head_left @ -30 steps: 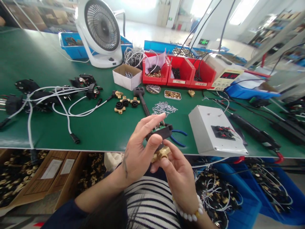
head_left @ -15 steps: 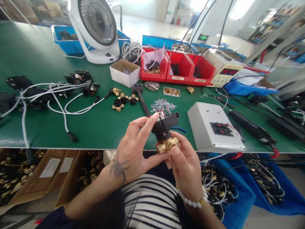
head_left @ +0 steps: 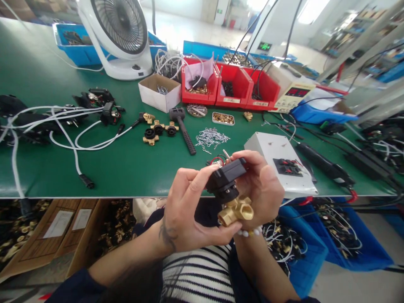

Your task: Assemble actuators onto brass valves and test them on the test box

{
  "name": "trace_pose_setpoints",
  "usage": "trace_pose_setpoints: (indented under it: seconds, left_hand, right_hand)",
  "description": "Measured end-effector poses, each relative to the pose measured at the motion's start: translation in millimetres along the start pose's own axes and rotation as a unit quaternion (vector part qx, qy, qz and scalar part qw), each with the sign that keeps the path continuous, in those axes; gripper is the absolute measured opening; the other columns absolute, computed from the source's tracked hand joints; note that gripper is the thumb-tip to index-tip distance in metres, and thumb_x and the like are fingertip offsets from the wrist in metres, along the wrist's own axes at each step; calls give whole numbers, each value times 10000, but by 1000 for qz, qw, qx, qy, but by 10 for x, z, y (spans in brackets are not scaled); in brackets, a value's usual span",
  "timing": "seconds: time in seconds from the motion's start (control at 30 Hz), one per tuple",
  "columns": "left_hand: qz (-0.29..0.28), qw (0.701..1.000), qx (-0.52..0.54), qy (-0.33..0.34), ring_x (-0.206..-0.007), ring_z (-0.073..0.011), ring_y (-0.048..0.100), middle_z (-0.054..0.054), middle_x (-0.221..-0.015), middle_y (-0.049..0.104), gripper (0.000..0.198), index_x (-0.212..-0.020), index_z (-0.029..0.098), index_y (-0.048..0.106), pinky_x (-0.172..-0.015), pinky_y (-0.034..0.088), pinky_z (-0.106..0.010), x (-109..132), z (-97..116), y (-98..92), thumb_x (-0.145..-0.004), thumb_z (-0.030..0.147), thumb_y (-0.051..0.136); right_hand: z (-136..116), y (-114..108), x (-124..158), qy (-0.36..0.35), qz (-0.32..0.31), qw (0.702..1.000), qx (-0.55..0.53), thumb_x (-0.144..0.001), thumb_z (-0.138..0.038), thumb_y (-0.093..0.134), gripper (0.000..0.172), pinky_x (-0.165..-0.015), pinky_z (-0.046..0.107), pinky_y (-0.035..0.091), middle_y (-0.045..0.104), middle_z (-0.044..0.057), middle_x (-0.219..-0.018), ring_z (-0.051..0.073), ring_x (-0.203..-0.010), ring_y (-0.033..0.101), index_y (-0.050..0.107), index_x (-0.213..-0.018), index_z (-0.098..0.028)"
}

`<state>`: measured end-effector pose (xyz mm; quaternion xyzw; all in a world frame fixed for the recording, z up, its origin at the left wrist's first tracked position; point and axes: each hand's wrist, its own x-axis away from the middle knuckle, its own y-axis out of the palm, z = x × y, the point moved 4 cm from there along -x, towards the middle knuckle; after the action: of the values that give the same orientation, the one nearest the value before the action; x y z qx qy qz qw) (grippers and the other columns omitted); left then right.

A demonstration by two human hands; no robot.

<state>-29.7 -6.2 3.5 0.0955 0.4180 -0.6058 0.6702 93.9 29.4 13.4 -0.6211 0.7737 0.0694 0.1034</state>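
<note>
Over the near edge of the green worktop, the left hand has its fingers clamped on the black actuator housing of a brass valve, while the right hand wraps its fingers around the same assembly, just left of the white test box.

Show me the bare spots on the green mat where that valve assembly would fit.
Widest free patch: the front of the green mat, between the white cable and the black-handled tool, before the left hand. Also the far left, beside the fan. Crowded: around the red bins, metal clips and white box.
</note>
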Motion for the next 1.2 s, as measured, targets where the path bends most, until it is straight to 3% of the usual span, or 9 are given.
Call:
trace_pose_setpoints:
  seconds: [0.13,0.23,0.33,0.4,0.53,0.67,0.8,1.0,1.2]
  left_hand:
    - [-4,999,15,-33,-954,-243,586,-91,-1099,545,764,-1396,240,444,-782,617,-394,28,-138,50,-731,392,788]
    - [-11,995,30,-94,-984,-224,594,-67,-1101,534,697,-1361,221,456,-813,612,-385,71,-466,78,-756,380,763]
    - [19,983,19,-180,-952,-208,594,-42,-1044,514,654,-1318,208,500,-801,600,-373,136,-871,77,-745,392,757]
    - [32,973,32,-226,-936,-204,593,-38,-1017,503,633,-1289,192,527,-789,593,-363,176,-1073,83,-742,419,748]
    - [27,962,70,-264,-948,-203,596,-44,-1018,509,619,-1275,178,540,-792,580,-344,212,-1206,108,-754,454,732]
    - [16,966,61,-251,-952,-200,590,-47,-1027,516,627,-1295,176,530,-808,567,-342,208,-1173,122,-766,447,727]
    - [15,968,57,-244,-950,-199,593,-46,-1041,518,630,-1314,194,522,-820,566,-352,214,-1176,131,-771,446,718]
    - [-3,970,51,-236,-978,-208,595,-50,-1060,530,621,-1334,200,517,-842,571,-359,225,-1180,143,-788,425,710]
    - [-14,973,48,-227,-990,-208,593,-59,-1082,534,635,-1357,188,503,-863,571,-367,219,-1169,139,-798,414,706]
  right_hand:
    - [123,62,-44,-32,14,998,-44,-1006,-475,245,419,-843,426,517,586,87,-984,252,-933,602,598,-977,-252]
    - [268,-26,-319,-71,-7,996,47,-953,-437,478,243,-861,373,516,625,61,-1000,213,-937,614,593,-1046,-244]
    - [382,-237,-735,-102,45,979,171,-874,-329,615,242,-833,346,521,632,59,-983,196,-920,626,557,-1076,-209]
    - [489,-234,-979,-80,-19,940,331,-907,-257,580,226,-835,337,526,653,100,-1027,197,-943,642,549,-1106,-154]
    - [776,90,-1132,-45,-249,793,554,-910,-123,598,202,-888,319,514,699,142,-1103,215,-1014,662,612,-1111,-103]
    - [906,404,-1105,-46,-321,731,601,-897,-28,578,195,-925,347,501,723,176,-1093,249,-1059,672,676,-1056,-86]
    - [888,475,-1192,-35,-349,677,647,-916,-132,653,149,-927,403,526,726,122,-1080,230,-1020,686,685,-1057,-93]
    - [817,455,-1427,-85,-314,674,663,-984,-142,497,289,-944,372,482,660,207,-1224,292,-1143,639,675,-1211,-127]
    - [980,666,-1477,-103,-390,673,620,-905,-176,649,180,-928,310,469,698,159,-1146,267,-1095,645,755,-1049,-160]
